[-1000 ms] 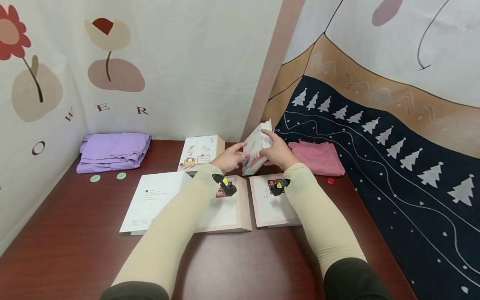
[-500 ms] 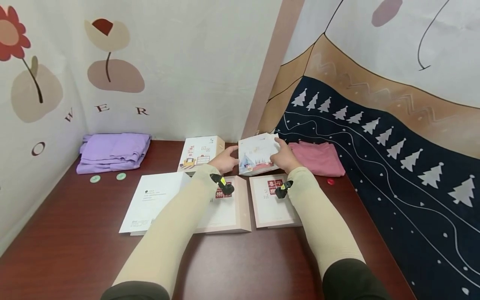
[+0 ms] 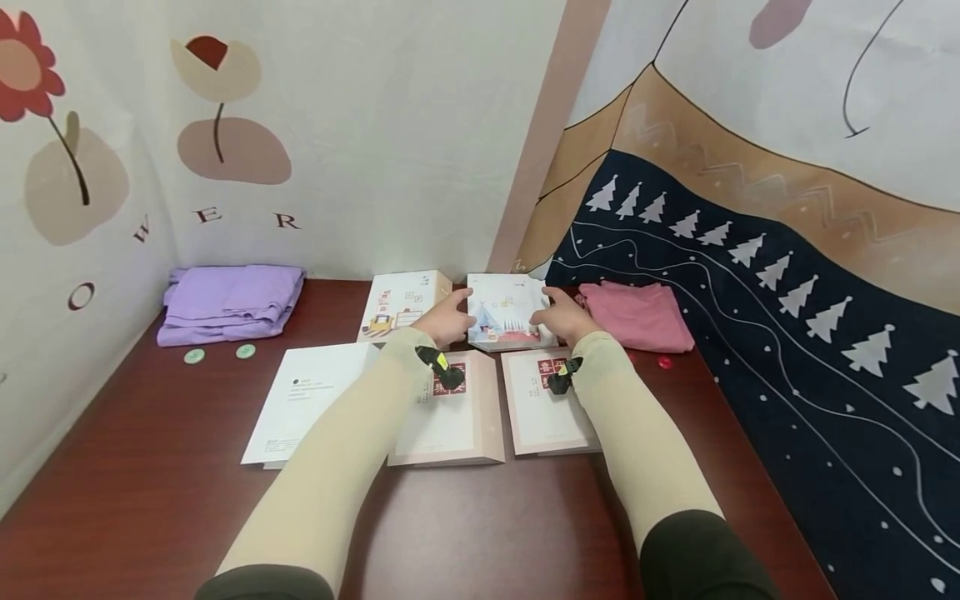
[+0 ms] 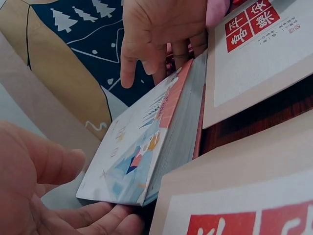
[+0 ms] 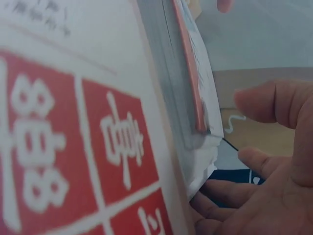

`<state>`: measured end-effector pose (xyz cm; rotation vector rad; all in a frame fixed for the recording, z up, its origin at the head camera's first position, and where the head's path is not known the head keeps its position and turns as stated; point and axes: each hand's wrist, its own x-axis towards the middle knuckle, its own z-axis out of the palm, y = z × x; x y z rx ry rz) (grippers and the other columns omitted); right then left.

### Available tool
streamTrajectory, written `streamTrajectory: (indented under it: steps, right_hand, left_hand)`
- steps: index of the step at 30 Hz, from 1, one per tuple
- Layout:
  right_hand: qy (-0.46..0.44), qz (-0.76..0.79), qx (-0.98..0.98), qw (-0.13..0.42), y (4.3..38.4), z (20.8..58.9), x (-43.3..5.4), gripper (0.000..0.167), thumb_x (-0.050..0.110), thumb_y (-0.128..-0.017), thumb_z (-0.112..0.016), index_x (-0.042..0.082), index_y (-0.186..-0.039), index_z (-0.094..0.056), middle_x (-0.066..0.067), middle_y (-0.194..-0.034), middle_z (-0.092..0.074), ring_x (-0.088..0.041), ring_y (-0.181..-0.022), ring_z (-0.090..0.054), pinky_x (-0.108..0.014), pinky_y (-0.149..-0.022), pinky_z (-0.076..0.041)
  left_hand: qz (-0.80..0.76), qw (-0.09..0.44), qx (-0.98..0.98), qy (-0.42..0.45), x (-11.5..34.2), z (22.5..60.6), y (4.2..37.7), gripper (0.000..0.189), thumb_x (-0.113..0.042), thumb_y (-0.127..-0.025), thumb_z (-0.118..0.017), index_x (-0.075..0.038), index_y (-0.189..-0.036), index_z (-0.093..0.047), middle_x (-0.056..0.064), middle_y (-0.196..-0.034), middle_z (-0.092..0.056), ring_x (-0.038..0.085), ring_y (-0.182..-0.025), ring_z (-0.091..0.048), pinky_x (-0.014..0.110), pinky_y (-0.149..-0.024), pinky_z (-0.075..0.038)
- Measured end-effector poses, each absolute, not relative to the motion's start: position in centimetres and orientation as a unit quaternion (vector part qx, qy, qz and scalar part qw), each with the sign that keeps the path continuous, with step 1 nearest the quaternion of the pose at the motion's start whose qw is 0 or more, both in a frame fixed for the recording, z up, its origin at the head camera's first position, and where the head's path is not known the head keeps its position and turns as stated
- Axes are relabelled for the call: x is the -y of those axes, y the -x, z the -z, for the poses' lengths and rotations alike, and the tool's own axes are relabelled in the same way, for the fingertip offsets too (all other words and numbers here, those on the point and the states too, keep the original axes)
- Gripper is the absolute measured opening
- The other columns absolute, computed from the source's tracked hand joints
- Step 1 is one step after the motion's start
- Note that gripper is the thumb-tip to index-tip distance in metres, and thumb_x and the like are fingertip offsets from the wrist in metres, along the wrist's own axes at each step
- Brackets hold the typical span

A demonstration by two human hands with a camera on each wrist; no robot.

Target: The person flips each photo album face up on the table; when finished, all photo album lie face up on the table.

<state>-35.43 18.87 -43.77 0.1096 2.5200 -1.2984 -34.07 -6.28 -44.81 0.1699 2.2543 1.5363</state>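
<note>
A white illustrated book (image 3: 510,310) with a blue tent printed on its cover lies face up at the back of the table. At its left side is my left hand (image 3: 447,321); in the left wrist view the fingertips (image 4: 124,219) touch the book's lower edge while the thumb stays off the cover. My right hand (image 3: 567,318) is at the opposite side. The right wrist view shows its fingers (image 5: 227,193) straight along the page edges, thumb raised clear. Just in front lie two books with red square prints, the middle book (image 3: 480,417) and the right book (image 3: 551,417).
Left of the hands are a white book (image 3: 315,392) with its text side up and a book with a yellow vehicle (image 3: 397,304). Folded purple cloth (image 3: 228,304) and green buttons (image 3: 245,352) sit at far left. Pink cloth (image 3: 637,317) and a red button (image 3: 664,362) are right.
The tent book went from being held upright and tilted to lying cover up, then shifted slightly left. Both hands came down with it, and the thumbs have come off the cover.
</note>
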Motion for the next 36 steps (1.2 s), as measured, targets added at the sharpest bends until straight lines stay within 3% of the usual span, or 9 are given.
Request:
streamTrajectory:
  steps: [3, 8, 11, 15, 17, 23, 28, 30, 36]
  right_hand:
    - [-0.047, 0.448, -0.88, 0.149, 35.4, 43.5, -18.5, 0.082, 0.018, -0.098, -0.067, 0.015, -0.168, -0.026, -0.017, -0.173, -0.026, -0.034, -0.157, -0.028, -0.054, -0.127, -0.028]
    - [-0.052, 0.447, -0.882, 0.144, 34.9, 43.3, -17.7, 0.081, 0.025, -0.099, -0.07, 0.016, -0.167, -0.027, -0.019, -0.171, -0.03, -0.035, -0.155, -0.032, -0.056, -0.126, -0.031]
    - [-0.042, 0.461, -0.878, 0.118, 34.4, 43.1, -17.3, 0.079, 0.027, -0.099, -0.071, 0.014, -0.166, -0.03, -0.02, -0.168, -0.034, -0.035, -0.154, -0.035, -0.053, -0.125, -0.033]
    - [-0.02, 0.482, -0.871, 0.091, 33.6, 42.6, -16.2, 0.076, 0.031, -0.1, -0.072, 0.014, -0.164, -0.035, -0.02, -0.165, -0.04, -0.036, -0.152, -0.039, -0.053, -0.124, -0.035]
    - [-0.007, 0.492, -0.866, 0.093, 33.2, 42.1, -15.3, 0.076, 0.034, -0.1, -0.073, 0.015, -0.163, -0.036, -0.019, -0.164, -0.041, -0.037, -0.15, -0.041, -0.054, -0.123, -0.037]
    - [0.032, 0.514, -0.85, 0.106, 32.1, 41.4, -12.6, 0.075, 0.037, -0.1, -0.073, 0.015, -0.163, -0.038, -0.02, -0.163, -0.042, -0.038, -0.147, -0.045, -0.055, -0.119, -0.043]
    - [0.061, 0.509, -0.85, 0.117, 31.5, 41.6, -10.2, 0.074, 0.038, -0.099, -0.074, 0.017, -0.162, -0.04, -0.02, -0.16, -0.046, -0.036, -0.144, -0.051, -0.054, -0.113, -0.048]
    - [0.072, 0.509, -0.849, 0.121, 31.4, 41.7, -9.1, 0.073, 0.036, -0.1, -0.074, 0.017, -0.162, -0.041, -0.02, -0.16, -0.046, -0.036, -0.144, -0.05, -0.053, -0.113, -0.048]
    - [0.107, 0.519, -0.839, 0.129, 31.5, 42.0, -6.1, 0.07, 0.03, -0.101, -0.072, 0.012, -0.161, -0.041, -0.023, -0.155, -0.05, -0.035, -0.142, -0.052, -0.05, -0.114, -0.048]
  left_hand:
    - [-0.554, 0.203, -0.805, -0.065, 6.6, 44.5, 33.6, 0.073, -0.008, -0.107, -0.05, -0.016, -0.171, -0.014, 0.019, -0.175, -0.014, 0.043, -0.147, -0.045, 0.052, -0.119, -0.042]
    - [-0.56, 0.199, -0.8, -0.075, 8.2, 43.6, 32.8, 0.073, -0.007, -0.106, -0.047, -0.015, -0.171, -0.014, 0.026, -0.164, -0.035, 0.043, -0.144, -0.048, 0.052, -0.119, -0.043]
    - [-0.574, 0.192, -0.791, -0.085, 9.7, 43.1, 32.5, 0.073, -0.004, -0.106, -0.047, -0.016, -0.17, -0.015, 0.029, -0.157, -0.043, 0.03, -0.108, -0.066, 0.038, -0.095, -0.057]
    - [-0.593, 0.171, -0.783, -0.081, 12.2, 42.4, 32.0, 0.075, -0.002, -0.105, -0.05, -0.016, -0.17, -0.017, 0.029, -0.159, -0.042, 0.018, -0.089, -0.056, 0.022, -0.071, -0.049]
    - [-0.587, 0.156, -0.791, -0.074, 13.8, 42.0, 31.6, 0.073, -0.003, -0.106, -0.05, -0.016, -0.17, -0.017, 0.029, -0.161, -0.041, 0.024, -0.109, -0.058, 0.022, -0.078, -0.051]
    - [-0.548, 0.12, -0.827, -0.039, 17.9, 41.7, 30.9, 0.068, -0.011, -0.11, -0.045, -0.017, -0.171, -0.015, 0.026, -0.163, -0.041, 0.033, -0.116, -0.055, 0.022, -0.069, -0.047]
    - [-0.509, 0.112, -0.853, -0.03, 20.4, 42.1, 31.0, 0.067, -0.01, -0.11, -0.043, -0.009, -0.17, -0.014, 0.031, -0.162, -0.038, 0.043, -0.14, -0.047, 0.04, -0.099, -0.05]
    - [-0.483, 0.111, -0.868, -0.037, 21.2, 42.2, 31.1, 0.066, -0.009, -0.11, -0.044, -0.004, -0.169, -0.015, 0.035, -0.16, -0.038, 0.045, -0.146, -0.042, 0.049, -0.116, -0.042]
    - [-0.437, 0.136, -0.888, -0.036, 22.8, 42.3, 31.4, 0.067, -0.012, -0.109, -0.046, 0.0, -0.167, -0.015, 0.037, -0.161, -0.034, 0.049, -0.151, -0.034, 0.061, -0.124, -0.03]
